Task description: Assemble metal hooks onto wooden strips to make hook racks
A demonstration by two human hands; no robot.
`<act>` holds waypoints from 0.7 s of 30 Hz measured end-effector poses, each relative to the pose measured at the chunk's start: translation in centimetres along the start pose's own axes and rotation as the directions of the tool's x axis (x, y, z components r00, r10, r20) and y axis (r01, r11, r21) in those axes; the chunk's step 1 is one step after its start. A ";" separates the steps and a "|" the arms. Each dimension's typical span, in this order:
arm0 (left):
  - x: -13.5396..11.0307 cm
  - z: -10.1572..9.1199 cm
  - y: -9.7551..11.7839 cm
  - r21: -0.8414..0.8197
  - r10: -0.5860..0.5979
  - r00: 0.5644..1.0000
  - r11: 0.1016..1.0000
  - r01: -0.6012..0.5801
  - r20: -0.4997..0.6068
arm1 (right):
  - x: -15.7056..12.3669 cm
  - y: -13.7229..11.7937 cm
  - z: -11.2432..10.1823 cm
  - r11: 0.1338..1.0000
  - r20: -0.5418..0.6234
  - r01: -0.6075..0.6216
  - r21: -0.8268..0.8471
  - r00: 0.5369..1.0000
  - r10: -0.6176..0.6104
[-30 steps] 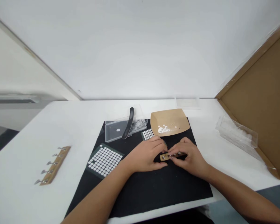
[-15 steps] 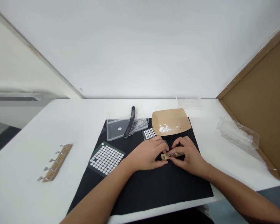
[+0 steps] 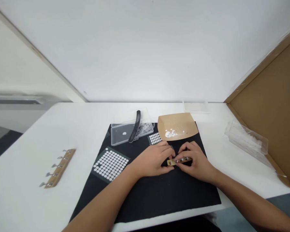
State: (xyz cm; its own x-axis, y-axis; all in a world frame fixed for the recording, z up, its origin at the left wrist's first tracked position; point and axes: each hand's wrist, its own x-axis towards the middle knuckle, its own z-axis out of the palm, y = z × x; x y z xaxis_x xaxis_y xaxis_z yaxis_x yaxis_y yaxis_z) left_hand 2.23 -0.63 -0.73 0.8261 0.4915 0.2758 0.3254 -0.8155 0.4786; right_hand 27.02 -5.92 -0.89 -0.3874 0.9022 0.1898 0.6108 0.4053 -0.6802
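Low over the black mat, a short wooden strip [image 3: 170, 162] with several small shiny round metal pieces along it lies between my hands. My left hand [image 3: 156, 160] has its thumb and fingers closed around the strip's left end. My right hand [image 3: 195, 161] is pinched over its middle, thumb at the near side, index finger on top near the metal pieces. Whether a small piece sits between the right fingertips is hidden. Just beyond the hands, a sheet of white round dots [image 3: 155, 138] is partly under a brown paper tray [image 3: 177, 119] holding loose white dots.
A black curved nail file [image 3: 134, 126] rests across an open clear box [image 3: 117, 135] of clear slivers. Left on the black mat [image 3: 157, 199] lies a larger dot sheet [image 3: 111, 163]. A wooden strip with metal pegs [image 3: 60, 169] is far left; a clear container [image 3: 247, 138] stands right.
My right fingers have shifted slightly on the strip, showing more of its metal pieces. The left hand stays in nearly the same place.
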 end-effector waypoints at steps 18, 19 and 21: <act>0.0 0.0 0.0 -0.001 -0.017 1.000 1.000 0.017 0.022 | 0.0 0.2 -0.1 1.000 0.044 -0.012 0.001 0.999 0.012; 0.0 0.0 0.0 -0.003 -0.017 1.000 1.000 0.018 0.022 | 0.0 0.2 -0.2 1.000 0.045 -0.015 -0.002 0.999 0.015; 0.0 0.0 0.0 -0.007 -0.016 1.000 1.000 0.016 0.024 | 0.0 0.3 -0.4 1.000 0.044 -0.020 -0.017 0.999 0.020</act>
State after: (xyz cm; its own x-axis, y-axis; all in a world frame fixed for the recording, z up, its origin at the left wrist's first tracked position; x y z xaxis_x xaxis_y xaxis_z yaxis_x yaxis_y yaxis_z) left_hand 2.24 -0.62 -0.77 0.8317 0.4970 0.2475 0.3358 -0.8053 0.4886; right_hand 27.47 -5.69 -0.78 -0.4046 0.9030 0.1448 0.6302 0.3900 -0.6713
